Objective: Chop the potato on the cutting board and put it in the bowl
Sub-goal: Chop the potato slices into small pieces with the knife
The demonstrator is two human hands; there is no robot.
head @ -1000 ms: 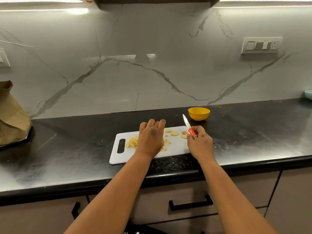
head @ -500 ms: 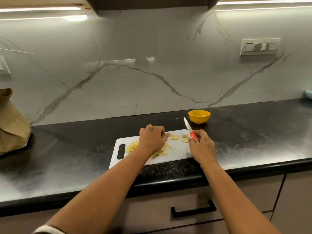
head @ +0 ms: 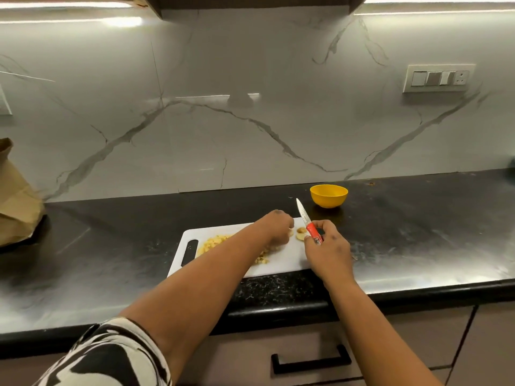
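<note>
Head view shows your left hand point(head: 276, 227) curled over potato slices point(head: 300, 234) at the far right of the cutting board point(head: 284, 260), apparently gathering one; whether it grips any you cannot tell. Your right hand point(head: 328, 249) grasps the knife point(head: 308, 224) by its red handle, blade raised away from your fingers. Chopped potato point(head: 214, 243) lies heaped left, keeping cutting space clear. Beyond, on the desk point(head: 418, 232), the yellow bowl point(head: 328, 195) waits within reach.
</note>
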